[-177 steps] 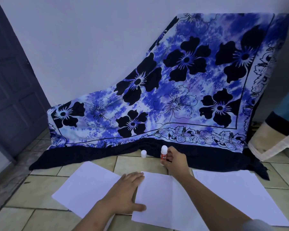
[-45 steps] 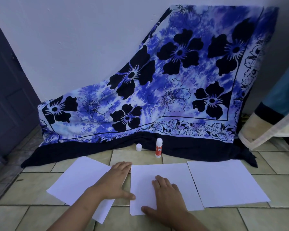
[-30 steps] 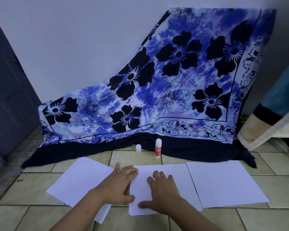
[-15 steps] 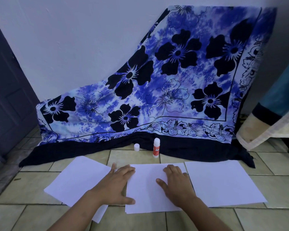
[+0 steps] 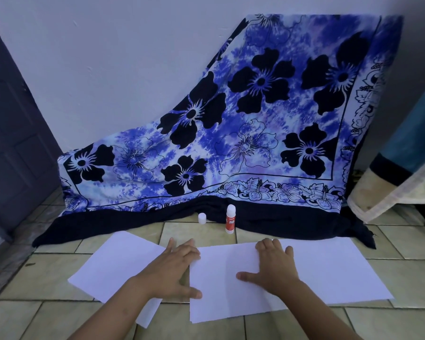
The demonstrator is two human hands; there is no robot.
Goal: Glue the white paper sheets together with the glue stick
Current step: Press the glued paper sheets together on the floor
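Cloth (image 5: 255, 143): blue floral, against wall.
Sheets: right sheet (image 5: 341, 273), middle sheet (image 5: 226, 293), left sheet (image 5: 118, 263), on tiled floor (image 5: 47, 278).
Hands: flat; left hand (image 5: 172, 268) at middle sheet's left edge, right hand (image 5: 272, 268) near its right edge.
Glue stick (image 5: 231, 220): upright, uncapped, beyond sheets.
Cap (image 5: 202, 218): beside it.

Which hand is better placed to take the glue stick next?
Likely the right hand: the left hand rests on the separate left sheet, so the right can reach the glue stick.

Three white paper sheets: left sheet (image 5: 118, 266), middle sheet (image 5: 221, 283), right sheet (image 5: 341, 273). One glue stick (image 5: 230, 220). One loose cap (image 5: 202, 218). Two hands: left hand (image 5: 172, 273), right hand (image 5: 275, 268). One flowered cloth (image 5: 255, 131). One door (image 5: 10, 143).
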